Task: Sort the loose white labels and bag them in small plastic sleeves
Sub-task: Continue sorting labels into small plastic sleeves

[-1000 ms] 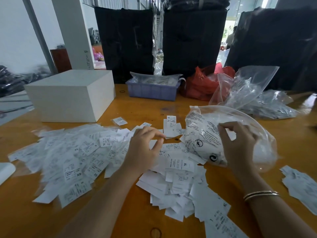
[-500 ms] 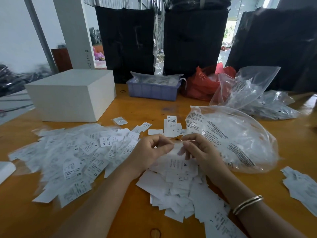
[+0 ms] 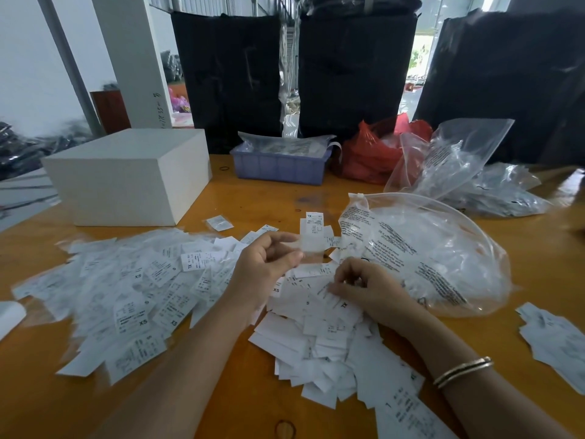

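Across the wooden table (image 3: 240,198) loose labels (image 3: 133,289) lie heaped. The left hand (image 3: 264,264) pinches a small clear sleeve (image 3: 311,245) raised above the heap, likely ready for filling, while the right hand (image 3: 368,288) presses curled fingers onto labels below, seemingly picking one. Beside it a big zip bag (image 3: 427,248) holds more clear sleeves.

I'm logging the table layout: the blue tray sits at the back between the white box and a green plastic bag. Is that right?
Not quite. The bag beside the blue tray is red, not green, as the head view shows. The rest holds: the tray sits at the back of the table, with the white box on its other side.
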`<state>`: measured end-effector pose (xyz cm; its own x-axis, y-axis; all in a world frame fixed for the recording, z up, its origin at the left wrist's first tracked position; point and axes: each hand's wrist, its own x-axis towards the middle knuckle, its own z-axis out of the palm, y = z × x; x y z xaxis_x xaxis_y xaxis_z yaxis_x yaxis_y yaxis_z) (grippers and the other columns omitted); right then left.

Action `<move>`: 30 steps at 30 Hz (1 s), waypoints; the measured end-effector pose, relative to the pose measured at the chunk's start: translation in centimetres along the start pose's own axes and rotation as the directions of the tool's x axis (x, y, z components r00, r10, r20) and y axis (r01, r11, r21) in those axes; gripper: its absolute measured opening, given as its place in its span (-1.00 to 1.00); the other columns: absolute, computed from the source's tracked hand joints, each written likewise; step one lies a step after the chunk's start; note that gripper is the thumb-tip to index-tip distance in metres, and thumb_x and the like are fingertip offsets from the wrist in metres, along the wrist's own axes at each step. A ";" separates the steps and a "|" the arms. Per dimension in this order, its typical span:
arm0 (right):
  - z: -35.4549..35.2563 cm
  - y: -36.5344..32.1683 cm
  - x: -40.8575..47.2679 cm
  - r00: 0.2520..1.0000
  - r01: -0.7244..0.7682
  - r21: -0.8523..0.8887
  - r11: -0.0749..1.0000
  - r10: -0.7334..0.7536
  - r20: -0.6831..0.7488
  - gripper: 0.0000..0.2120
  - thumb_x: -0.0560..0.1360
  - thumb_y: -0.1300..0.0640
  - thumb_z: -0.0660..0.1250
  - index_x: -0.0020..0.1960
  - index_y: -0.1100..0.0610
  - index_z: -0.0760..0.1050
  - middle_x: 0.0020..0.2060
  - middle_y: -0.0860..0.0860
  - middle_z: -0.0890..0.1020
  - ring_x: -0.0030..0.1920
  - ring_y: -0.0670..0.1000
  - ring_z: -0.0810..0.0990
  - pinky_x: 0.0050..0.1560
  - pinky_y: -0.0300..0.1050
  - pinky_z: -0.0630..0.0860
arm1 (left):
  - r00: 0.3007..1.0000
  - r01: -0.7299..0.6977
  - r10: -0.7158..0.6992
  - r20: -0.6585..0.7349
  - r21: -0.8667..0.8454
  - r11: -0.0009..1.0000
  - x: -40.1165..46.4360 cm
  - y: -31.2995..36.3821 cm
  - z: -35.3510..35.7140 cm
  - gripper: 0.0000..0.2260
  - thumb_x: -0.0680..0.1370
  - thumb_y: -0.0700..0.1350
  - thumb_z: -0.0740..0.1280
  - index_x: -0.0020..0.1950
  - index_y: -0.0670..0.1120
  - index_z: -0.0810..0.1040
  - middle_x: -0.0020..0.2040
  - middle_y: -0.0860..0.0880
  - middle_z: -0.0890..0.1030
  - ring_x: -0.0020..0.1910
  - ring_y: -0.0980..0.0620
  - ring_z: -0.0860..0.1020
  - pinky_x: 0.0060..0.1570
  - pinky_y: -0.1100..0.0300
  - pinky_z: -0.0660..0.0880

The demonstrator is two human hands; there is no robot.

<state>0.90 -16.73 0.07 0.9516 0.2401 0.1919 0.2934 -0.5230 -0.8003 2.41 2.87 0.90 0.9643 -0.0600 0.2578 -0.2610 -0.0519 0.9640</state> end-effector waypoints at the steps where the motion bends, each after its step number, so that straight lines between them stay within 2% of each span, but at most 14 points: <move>1: -0.1 0.0 0.0 0.999 0.001 0.093 0.996 0.002 -0.034 -0.89 0.45 0.10 0.42 -0.19 -0.02 0.49 -0.32 -0.11 0.58 -0.32 -0.23 0.51 -0.26 -0.36 0.46 | 1.000 0.004 -0.004 -0.009 -0.006 1.000 0.1 0.0 0.0 -0.83 0.47 -0.15 0.43 0.01 0.07 0.57 -0.22 0.13 0.67 -0.16 0.16 0.63 -0.17 0.35 0.52; 3: -0.1 -0.1 0.0 0.992 0.011 0.276 0.961 0.024 -0.121 -0.88 0.48 0.16 0.38 -0.10 -0.05 0.49 -0.33 -0.08 0.60 -0.25 0.01 0.59 -0.22 -0.12 0.56 | 1.000 0.013 -0.014 -0.014 -0.027 1.000 0.1 0.1 0.1 -0.83 0.46 -0.12 0.44 0.00 0.07 0.57 -0.19 0.17 0.68 -0.18 0.20 0.63 -0.25 0.40 0.50; 4: -0.1 -0.2 0.1 0.985 0.031 0.312 0.949 0.025 -0.174 -0.84 0.50 0.19 0.35 -0.06 -0.08 0.49 -0.36 -0.07 0.59 -0.27 0.07 0.57 -0.23 -0.03 0.53 | 1.000 0.013 -0.013 -0.008 -0.035 0.999 0.1 0.2 0.1 -0.83 0.45 -0.12 0.45 -0.01 0.06 0.57 -0.19 0.18 0.68 -0.20 0.23 0.62 -0.27 0.43 0.49; 5: 0.0 -0.2 0.1 0.973 0.061 0.297 0.953 0.009 -0.229 -0.80 0.52 0.22 0.33 -0.05 -0.10 0.51 -0.37 -0.09 0.58 -0.29 0.06 0.55 -0.24 -0.04 0.52 | 1.000 0.008 -0.008 0.002 -0.037 0.999 0.1 0.2 0.2 -0.83 0.45 -0.13 0.45 -0.01 0.05 0.57 -0.20 0.18 0.67 -0.22 0.25 0.62 -0.29 0.45 0.47; 8: 0.3 -0.4 0.3 0.953 0.109 0.214 0.971 -0.040 -0.300 -0.65 0.54 0.32 0.25 -0.14 -0.13 0.59 -0.21 -0.24 0.64 -0.20 -0.20 0.57 -0.19 -0.38 0.47 | 0.999 0.009 -0.008 0.042 -0.028 1.000 0.0 0.1 0.3 -0.83 0.45 -0.11 0.45 0.00 0.05 0.56 -0.23 0.19 0.66 -0.25 0.27 0.60 -0.29 0.45 0.46; 10: 0.5 -0.6 0.3 0.956 0.132 0.207 0.969 -0.070 -0.285 -0.61 0.55 0.36 0.22 -0.12 -0.13 0.60 -0.16 -0.17 0.63 -0.13 -0.22 0.55 -0.14 -0.40 0.46 | 0.998 0.016 -0.015 0.055 -0.024 1.000 0.0 0.0 0.4 -0.83 0.45 -0.09 0.45 0.00 0.06 0.55 -0.21 0.18 0.66 -0.23 0.24 0.61 -0.28 0.44 0.48; 13: 0.7 -0.6 0.3 0.951 0.166 0.148 0.975 -0.119 -0.287 -0.63 0.55 0.32 0.24 -0.02 -0.17 0.56 -0.16 -0.15 0.59 -0.18 -0.21 0.53 -0.16 -0.39 0.46 | 0.997 0.019 -0.014 0.081 -0.059 0.998 -0.1 -0.2 0.4 -0.80 0.47 -0.15 0.43 0.04 0.06 0.54 -0.21 0.14 0.67 -0.23 0.17 0.64 -0.25 0.40 0.51; 14: 0.7 -0.6 0.3 0.947 0.158 0.167 0.973 -0.102 -0.303 -0.65 0.54 0.30 0.26 0.03 -0.17 0.55 -0.20 -0.16 0.60 -0.22 -0.19 0.53 -0.20 -0.37 0.47 | 0.996 0.019 -0.013 0.090 -0.068 0.998 -0.1 -0.3 0.4 -0.78 0.48 -0.17 0.42 0.06 0.05 0.54 -0.20 0.12 0.67 -0.21 0.14 0.65 -0.23 0.38 0.52; 16: 0.8 -0.6 0.3 0.943 0.134 0.330 0.934 -0.017 -0.334 -0.60 0.53 0.29 0.28 0.17 -0.19 0.50 -0.19 -0.12 0.63 -0.23 -0.10 0.60 -0.23 -0.30 0.54 | 0.994 0.016 -0.007 0.113 -0.081 0.997 -0.1 -0.3 0.3 -0.75 0.48 -0.21 0.41 0.10 0.04 0.52 -0.19 0.09 0.67 -0.17 0.08 0.66 -0.21 0.35 0.53; 19: 0.5 -0.5 0.5 0.926 0.129 0.543 0.830 0.095 -0.366 -0.46 0.50 0.32 0.33 0.19 -0.30 0.40 -0.04 0.00 0.63 -0.08 -0.03 0.66 -0.16 -0.21 0.60 | 0.990 0.017 -0.006 0.143 -0.082 0.996 0.0 -0.3 0.4 -0.72 0.51 -0.26 0.38 0.14 0.03 0.49 -0.18 0.12 0.66 -0.14 0.07 0.67 -0.22 0.36 0.53; 22: 0.3 -0.4 0.5 0.925 0.114 0.667 0.736 0.167 -0.342 -0.53 0.48 0.32 0.35 0.16 -0.23 0.47 -0.07 0.07 0.66 -0.07 0.07 0.67 -0.11 -0.06 0.63 | 0.987 0.029 -0.016 0.161 -0.077 0.997 0.0 -0.3 0.4 -0.67 0.51 -0.33 0.35 0.14 0.06 0.51 -0.18 0.10 0.64 -0.09 0.09 0.67 -0.19 0.37 0.53; 25: 0.2 -0.2 0.5 0.932 0.115 0.748 0.654 0.190 -0.310 -0.59 0.47 0.35 0.34 0.18 -0.06 0.48 -0.19 0.02 0.68 -0.12 0.06 0.67 -0.14 -0.09 0.61 | 0.988 0.039 -0.032 0.148 -0.046 0.998 -0.1 -0.5 0.5 -0.63 0.49 -0.32 0.37 0.15 0.11 0.53 -0.01 -0.04 0.63 0.00 0.08 0.63 -0.10 0.35 0.53; 27: 0.0 -0.2 0.6 0.928 0.109 0.776 0.621 0.216 -0.303 -0.62 0.45 0.34 0.37 0.16 -0.01 0.49 -0.25 -0.02 0.65 -0.16 0.02 0.67 -0.16 -0.12 0.60 | 0.988 0.038 -0.034 0.150 -0.020 0.999 -0.1 -0.4 0.5 -0.71 0.52 -0.28 0.34 0.11 0.08 0.56 0.02 -0.06 0.63 0.00 0.11 0.62 -0.07 0.35 0.53; 30: 0.0 -0.3 0.5 0.929 0.112 0.773 0.624 0.211 -0.305 -0.77 0.43 0.31 0.38 0.02 0.05 0.58 -0.20 0.01 0.69 -0.15 0.03 0.67 -0.18 -0.17 0.59 | 0.988 0.029 -0.027 0.150 -0.010 1.000 -0.1 -0.3 0.5 -0.85 0.58 -0.21 0.26 0.05 -0.09 0.62 -0.10 0.01 0.68 -0.11 0.15 0.63 -0.10 0.34 0.54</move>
<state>1.31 -16.46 0.44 0.9737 -0.1363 0.1828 0.2188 0.3332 -0.9171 2.39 2.41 0.55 0.9534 -0.2079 0.2187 -0.2324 -0.0440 0.9716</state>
